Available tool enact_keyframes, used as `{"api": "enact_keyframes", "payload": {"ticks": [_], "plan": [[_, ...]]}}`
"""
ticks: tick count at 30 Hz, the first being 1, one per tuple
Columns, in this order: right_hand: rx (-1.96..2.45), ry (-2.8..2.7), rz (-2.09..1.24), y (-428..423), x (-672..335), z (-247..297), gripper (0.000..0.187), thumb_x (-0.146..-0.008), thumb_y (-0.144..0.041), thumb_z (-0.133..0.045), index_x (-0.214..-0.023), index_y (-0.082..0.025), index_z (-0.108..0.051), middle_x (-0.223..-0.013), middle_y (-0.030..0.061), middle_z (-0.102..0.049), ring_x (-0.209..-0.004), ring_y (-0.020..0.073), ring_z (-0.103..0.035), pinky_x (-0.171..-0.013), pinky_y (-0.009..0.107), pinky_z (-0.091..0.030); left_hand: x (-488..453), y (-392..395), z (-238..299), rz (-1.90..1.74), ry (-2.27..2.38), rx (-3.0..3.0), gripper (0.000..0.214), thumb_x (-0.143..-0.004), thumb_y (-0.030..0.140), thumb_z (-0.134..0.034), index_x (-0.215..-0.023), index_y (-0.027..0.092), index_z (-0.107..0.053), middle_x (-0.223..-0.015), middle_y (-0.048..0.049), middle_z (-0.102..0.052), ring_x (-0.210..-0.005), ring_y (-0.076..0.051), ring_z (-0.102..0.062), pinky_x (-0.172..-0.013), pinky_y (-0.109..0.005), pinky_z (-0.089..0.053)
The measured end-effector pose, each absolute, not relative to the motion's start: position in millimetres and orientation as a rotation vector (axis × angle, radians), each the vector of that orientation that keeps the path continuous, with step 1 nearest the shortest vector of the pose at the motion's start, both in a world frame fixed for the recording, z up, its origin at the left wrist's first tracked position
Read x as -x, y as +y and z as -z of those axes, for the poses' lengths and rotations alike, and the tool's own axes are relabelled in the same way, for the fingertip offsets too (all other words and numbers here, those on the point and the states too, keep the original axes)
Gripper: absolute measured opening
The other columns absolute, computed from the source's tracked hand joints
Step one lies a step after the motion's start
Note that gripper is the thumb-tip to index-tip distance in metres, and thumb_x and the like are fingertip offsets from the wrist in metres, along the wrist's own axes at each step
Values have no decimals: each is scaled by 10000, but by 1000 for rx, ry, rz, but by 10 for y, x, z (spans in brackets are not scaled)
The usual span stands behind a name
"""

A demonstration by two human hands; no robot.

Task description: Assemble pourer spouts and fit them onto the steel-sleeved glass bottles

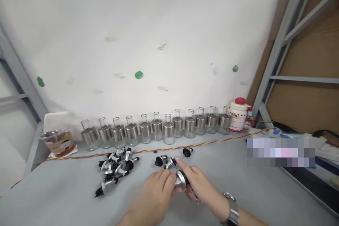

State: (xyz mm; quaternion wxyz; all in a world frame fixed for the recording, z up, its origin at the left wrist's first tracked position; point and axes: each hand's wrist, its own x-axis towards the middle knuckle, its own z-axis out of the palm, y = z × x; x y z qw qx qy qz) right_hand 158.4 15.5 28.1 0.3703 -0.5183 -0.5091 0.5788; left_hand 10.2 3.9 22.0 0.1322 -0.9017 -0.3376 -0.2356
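Low over the front of the table, my left hand (156, 191) and my right hand (197, 183) meet around one silver and black bottle pourer (181, 179). My left fingers close on its one side, and my right fingers wrap round its black end; part of it is hidden by them. Just beyond my hands lie a pourer with a black underside (159, 161), a silver one (170, 162) and a separate pourer (187, 152). To the left is a loose pile of several more pourers (119, 167). A watch (231, 209) is on my right wrist.
Along the wall stands a row of several glass bottles with metal sleeves (131, 131), their necks uncapped. A twisted red and yellow cord (201, 143) runs before them. A plastic cup (59, 144) stands left, a cream jar with a red lid (237, 116) right. Metal frames flank the table.
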Motion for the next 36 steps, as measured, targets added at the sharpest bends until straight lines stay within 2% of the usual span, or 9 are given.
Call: {"api": "enact_keyframes", "payload": {"ticks": [3,7,11,17,21,27,36], "plan": [[1245,-1363,-1401,109,-1565,-232,563,-765,-644,-235,-456,-194,-375,-283,-69,-310,-245,63,-279,-259,183,-201,-67,75,-216,717,-951,2601,130,-840,175,-392,-948,157,-461,-770,-63,-593,-668,-197,-551,-539,-303,-429],[1024,-1408,-1362,64,-1540,-164,458,-805,-584,-263,-657,-185,-432,-423,-65,-397,-366,80,-383,-345,180,-327,-23,120,-196,873,-1042,2623,98,-839,171,-379,-854,168,-476,-725,-55,-566,-653,-183,-529,-554,-288,-425],[981,-1461,-1358,55,-1547,-166,404,-833,-538,-257,-736,-185,-429,-458,-68,-401,-399,81,-386,-376,183,-335,-33,117,-187,1001,-1097,2660,136,-846,157,-337,-815,170,-468,-727,-57,-543,-654,-172,-517,-569,-282,-438],[988,-1519,-1345,124,-1592,-175,385,-835,-528,-273,-757,-185,-429,-448,-75,-391,-380,72,-360,-365,174,-312,-43,101,-170,1029,-1138,2682,113,-836,193,-390,-927,167,-452,-823,-75,-557,-704,-179,-535,-604,-287,-458],[1055,-1548,-1433,152,-1587,-165,434,-815,-568,-258,-690,-187,-425,-397,-77,-364,-322,71,-320,-297,174,-255,-44,102,-162,1007,-1150,2721,103,-840,159,-350,-847,181,-451,-760,-55,-543,-647,-170,-521,-569,-275,-438],[1039,-1572,-1266,103,-1551,-82,403,-859,-505,-208,-733,-193,-429,-485,-58,-391,-446,91,-390,-443,205,-346,-83,88,-97,1093,-1121,2706,135,-838,140,-325,-768,196,-426,-676,-38,-524,-595,-162,-499,-525,-253,-389],[1087,-1681,-1133,17,-1536,-89,360,-888,-435,-179,-724,-208,-405,-582,-40,-398,-534,103,-388,-532,228,-346,-95,1,-50,1130,-1153,2695,153,-824,133,-310,-777,190,-443,-598,-39,-558,-508,-161,-514,-480,-247,-366]]}}
